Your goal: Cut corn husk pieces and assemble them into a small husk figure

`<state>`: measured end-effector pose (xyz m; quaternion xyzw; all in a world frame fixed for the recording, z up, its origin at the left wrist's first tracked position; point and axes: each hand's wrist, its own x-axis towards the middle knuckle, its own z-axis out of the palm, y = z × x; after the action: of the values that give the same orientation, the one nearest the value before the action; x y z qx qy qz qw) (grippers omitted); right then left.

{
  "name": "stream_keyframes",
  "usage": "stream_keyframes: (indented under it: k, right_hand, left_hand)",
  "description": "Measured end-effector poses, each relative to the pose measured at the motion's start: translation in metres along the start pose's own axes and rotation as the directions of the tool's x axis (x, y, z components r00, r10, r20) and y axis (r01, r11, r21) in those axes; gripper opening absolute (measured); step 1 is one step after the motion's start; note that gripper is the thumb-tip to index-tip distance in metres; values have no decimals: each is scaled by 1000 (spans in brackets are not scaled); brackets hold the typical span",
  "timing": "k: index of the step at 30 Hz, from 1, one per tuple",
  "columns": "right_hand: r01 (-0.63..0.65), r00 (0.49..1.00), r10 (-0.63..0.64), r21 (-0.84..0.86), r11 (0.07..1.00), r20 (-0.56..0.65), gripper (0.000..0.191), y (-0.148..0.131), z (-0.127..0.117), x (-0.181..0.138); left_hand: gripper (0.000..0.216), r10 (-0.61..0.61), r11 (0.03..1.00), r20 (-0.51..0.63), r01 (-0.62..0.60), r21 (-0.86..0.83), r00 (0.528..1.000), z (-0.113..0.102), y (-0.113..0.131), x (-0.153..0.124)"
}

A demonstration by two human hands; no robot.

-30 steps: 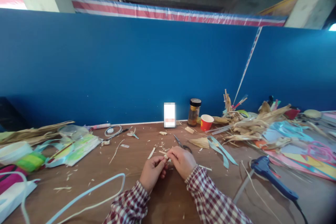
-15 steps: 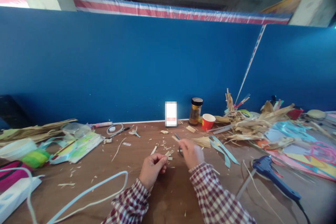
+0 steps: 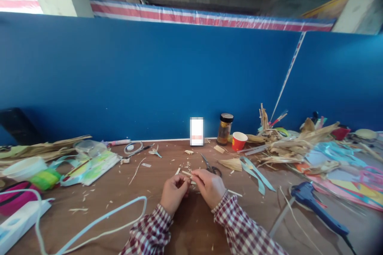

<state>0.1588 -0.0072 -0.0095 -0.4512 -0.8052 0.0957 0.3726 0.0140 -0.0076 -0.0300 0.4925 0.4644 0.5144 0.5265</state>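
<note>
My left hand (image 3: pixel 175 193) is closed, thumb against curled fingers, at the middle of the table; the small pale husk piece in its pinch is mostly hidden. Touching or nearly touching it, my right hand (image 3: pixel 209 186) pinches a narrow dried husk strip (image 3: pixel 186 173) that sticks out leftward over the left fingertips. Just beyond the right hand lies a pair of dark scissors (image 3: pixel 213 168), blades pointing away. A wider dried husk piece (image 3: pixel 231 164) rests to the right of the scissors. Small husk scraps (image 3: pixel 188 152) are scattered around the hands.
On the right are a blue glue gun (image 3: pixel 318 207), light blue ribbon strips (image 3: pixel 254 175), a red paper cup (image 3: pixel 239 142), a lidded jar (image 3: pixel 225 129) and heaped husks (image 3: pixel 293 147). On the left, a white cable (image 3: pixel 104 215) loops near a power strip (image 3: pixel 22 223). A blue partition (image 3: pixel 149 75) stands behind.
My right hand has moved left and nearer, away from the scissors, to meet the left hand with the husk strip. The scissors now lie uncovered on the table. The view has shifted slightly.
</note>
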Motion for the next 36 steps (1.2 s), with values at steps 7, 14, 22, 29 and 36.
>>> stream_keyframes:
  k: [7, 14, 22, 29, 36]
  right_hand:
    - [30, 999, -30, 0, 1000, 40, 25, -6, 2, -1]
    - [14, 998, -11, -33, 999, 66, 24, -8, -1, -1]
    - [-63, 996, 64, -25, 998, 64, 24, -6, 2, -2]
    - [-107, 992, 106, 18, 994, 62, 33, -3, 7, -3]
    - [-130, 991, 129, 41, 991, 37, 32, -4, 6, -2]
  left_hand:
    - [29, -183, 950, -78, 155, -271, 980, 2, 9, -4]
    - [32, -190, 960, -152, 152, -235, 970, 4, 10, -3]
    - [38, -165, 949, -88, 134, -284, 982, 2, 4, -2]
    - [27, -82, 983, 17, 84, -161, 996, 3, -6, 1]
    - [25, -32, 994, 61, 39, -105, 998, 3, -4, 0]
